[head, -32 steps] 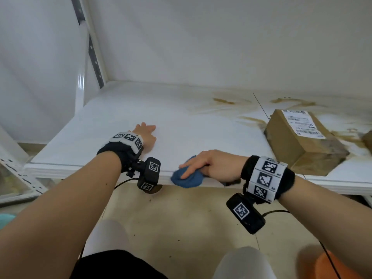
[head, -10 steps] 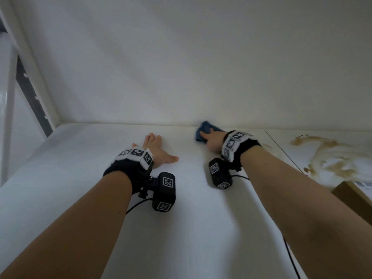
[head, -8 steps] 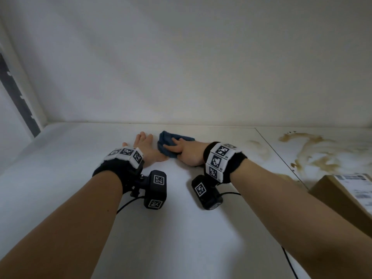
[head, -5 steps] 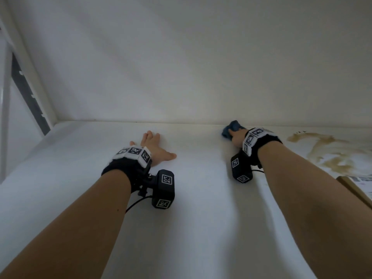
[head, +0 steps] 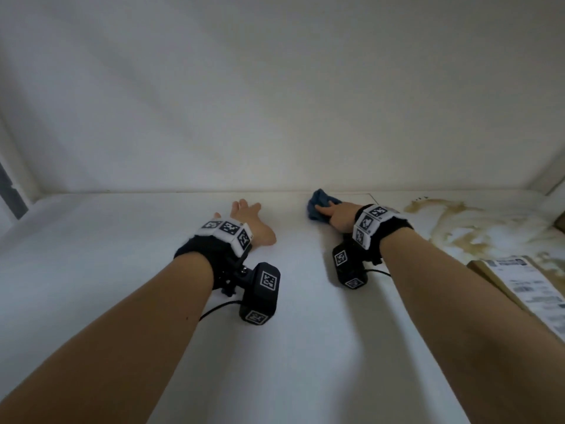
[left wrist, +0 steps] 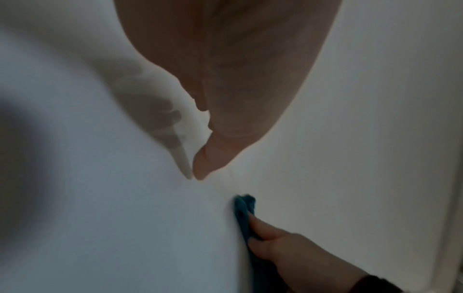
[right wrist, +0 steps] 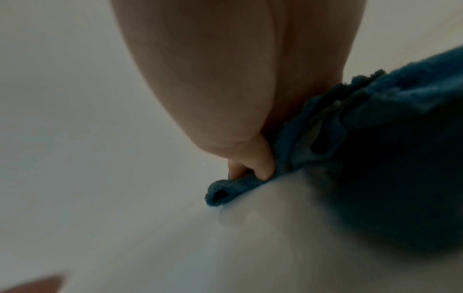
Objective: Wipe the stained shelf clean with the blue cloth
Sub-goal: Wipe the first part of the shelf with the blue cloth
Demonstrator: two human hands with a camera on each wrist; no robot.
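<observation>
The white shelf carries brown stains on its right panel near the back wall. My right hand presses the bunched blue cloth onto the shelf close to the back wall, left of the stains. The right wrist view shows a fingertip tucked into a fold of the blue cloth. In the left wrist view the right hand has its fingers curled on the cloth. My left hand lies flat on the shelf to the left of the cloth, holding nothing.
A cardboard box with a white label stands on the shelf at the right, in front of the stains. The back wall rises just behind both hands. A shelf upright stands at the far left.
My right hand has swept the cloth back and forth along the back wall and now slides it left toward the left hand. The left hand has stayed flat in place.
</observation>
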